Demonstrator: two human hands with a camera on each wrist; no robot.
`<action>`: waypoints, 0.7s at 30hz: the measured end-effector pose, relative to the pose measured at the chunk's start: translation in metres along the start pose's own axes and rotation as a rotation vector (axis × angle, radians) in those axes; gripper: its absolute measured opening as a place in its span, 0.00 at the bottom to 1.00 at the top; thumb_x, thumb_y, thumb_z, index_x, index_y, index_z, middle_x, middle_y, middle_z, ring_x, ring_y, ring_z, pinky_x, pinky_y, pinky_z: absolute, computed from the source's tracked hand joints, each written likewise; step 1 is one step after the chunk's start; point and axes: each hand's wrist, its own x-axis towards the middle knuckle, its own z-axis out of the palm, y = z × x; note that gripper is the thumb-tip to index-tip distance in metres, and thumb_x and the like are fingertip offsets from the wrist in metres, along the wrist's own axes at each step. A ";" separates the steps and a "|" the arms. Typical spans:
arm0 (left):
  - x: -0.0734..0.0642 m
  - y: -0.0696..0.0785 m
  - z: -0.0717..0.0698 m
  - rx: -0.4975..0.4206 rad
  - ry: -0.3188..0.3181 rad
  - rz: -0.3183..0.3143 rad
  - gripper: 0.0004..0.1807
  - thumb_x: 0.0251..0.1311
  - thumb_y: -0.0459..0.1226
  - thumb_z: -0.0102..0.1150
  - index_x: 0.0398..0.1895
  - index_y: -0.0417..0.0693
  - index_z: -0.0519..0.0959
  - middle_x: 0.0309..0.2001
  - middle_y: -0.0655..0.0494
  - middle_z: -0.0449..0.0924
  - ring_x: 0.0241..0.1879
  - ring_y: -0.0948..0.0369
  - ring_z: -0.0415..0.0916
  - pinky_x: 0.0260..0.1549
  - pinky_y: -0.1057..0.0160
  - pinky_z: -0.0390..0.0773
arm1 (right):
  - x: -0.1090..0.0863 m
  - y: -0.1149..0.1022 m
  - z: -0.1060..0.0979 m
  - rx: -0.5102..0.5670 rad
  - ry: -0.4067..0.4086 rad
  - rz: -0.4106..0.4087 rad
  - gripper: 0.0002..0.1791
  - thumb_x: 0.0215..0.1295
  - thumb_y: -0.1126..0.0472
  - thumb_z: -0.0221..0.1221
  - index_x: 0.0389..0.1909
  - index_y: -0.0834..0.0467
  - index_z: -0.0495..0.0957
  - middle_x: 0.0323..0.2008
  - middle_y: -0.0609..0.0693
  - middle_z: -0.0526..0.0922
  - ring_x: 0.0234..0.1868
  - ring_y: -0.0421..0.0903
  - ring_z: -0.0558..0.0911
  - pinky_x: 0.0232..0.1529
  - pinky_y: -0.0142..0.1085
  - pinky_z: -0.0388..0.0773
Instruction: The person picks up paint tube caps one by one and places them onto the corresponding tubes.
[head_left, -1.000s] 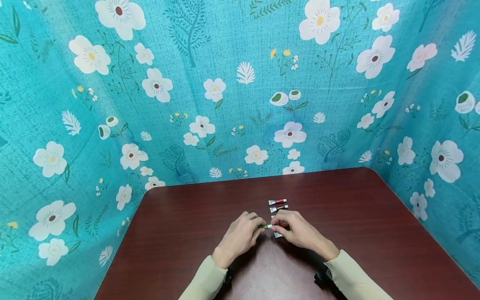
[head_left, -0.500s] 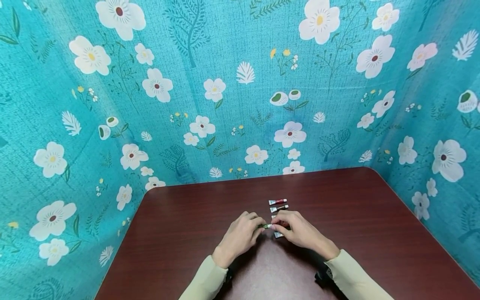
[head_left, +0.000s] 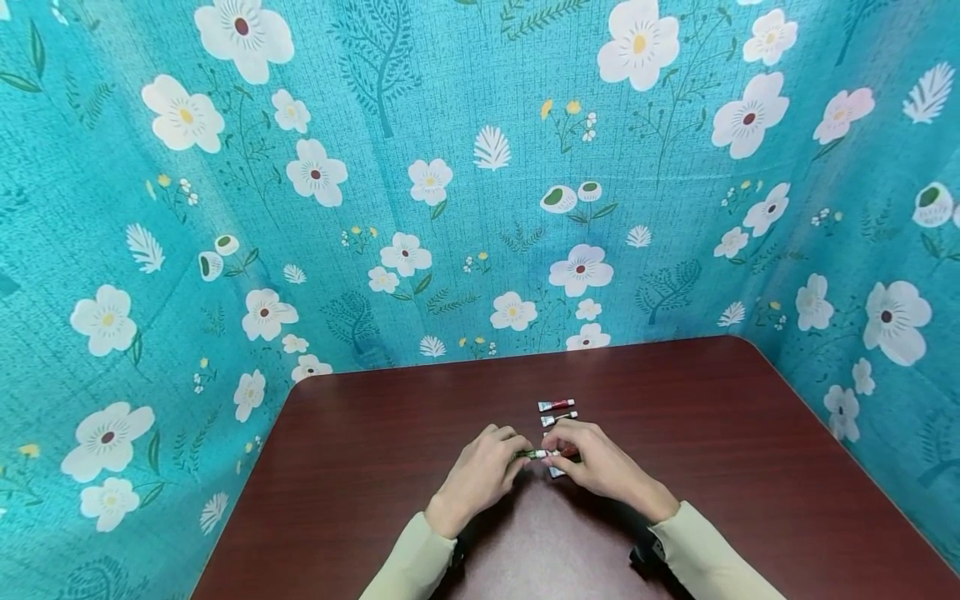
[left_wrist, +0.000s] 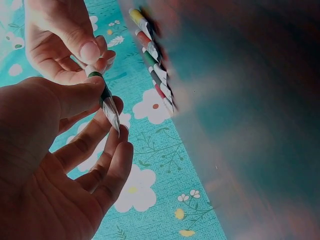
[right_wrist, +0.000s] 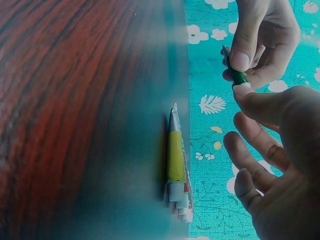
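Observation:
Over the table, my left hand (head_left: pixel 480 467) pinches a small green paint tube (left_wrist: pixel 109 111) between thumb and fingers. Its crimped silver end points away from my right hand (head_left: pixel 596 458). The right thumb and fingertip pinch the white cap (right_wrist: pixel 242 89) end of that tube, while the other right fingers are spread apart. Whether the cap is still joined to the tube is hard to tell. Near the right hand several more paint tubes lie in a row: a yellow one (right_wrist: pixel 176 157), an orange-red one (left_wrist: pixel 144 38), a green one, a dark one (head_left: pixel 559 418) and a red one (head_left: pixel 557 405).
The dark red wooden table (head_left: pixel 375 433) has a rounded far edge. A teal flowered cloth (head_left: pixel 465 208) hangs behind it and at both sides. The row of tubes runs away from me, partly hidden under the right hand in the head view.
A little more white shows at the capped end, between the fingertips of both hands; the right fingertips have shifted very slightly. The left hand and the row of tubes stay in place.

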 end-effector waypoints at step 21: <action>0.000 0.001 -0.003 -0.018 0.016 0.006 0.05 0.72 0.40 0.68 0.48 0.56 0.89 0.43 0.62 0.86 0.40 0.63 0.77 0.39 0.69 0.82 | 0.000 -0.002 -0.002 -0.007 -0.020 0.035 0.02 0.75 0.60 0.67 0.42 0.49 0.87 0.38 0.36 0.84 0.36 0.32 0.79 0.38 0.31 0.82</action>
